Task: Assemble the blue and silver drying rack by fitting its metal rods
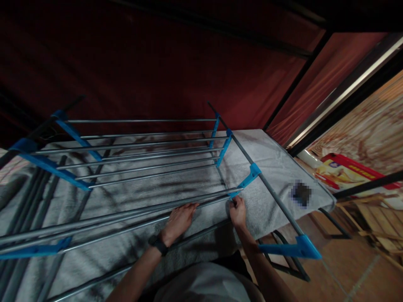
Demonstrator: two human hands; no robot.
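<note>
A rack section of metal rods and blue plastic brackets stands over a grey blanket. My left hand, with a dark watch on its wrist, is laid over the lowest front metal rod. Its fingers point right along the rod and cover part of it; the thumb is hidden. At that rod's right end my right hand is closed, its fingertips bent in just below a blue bracket. The bracket joins a long dark side pole. Exactly what the right fingertips press on is partly hidden.
The grey blanket covers a bed-like surface beneath the rack. Several dark poles lie at the left. A dark pixelated patch is on the blanket. Red curtain hangs behind. At the right are a red-yellow box and wooden slats.
</note>
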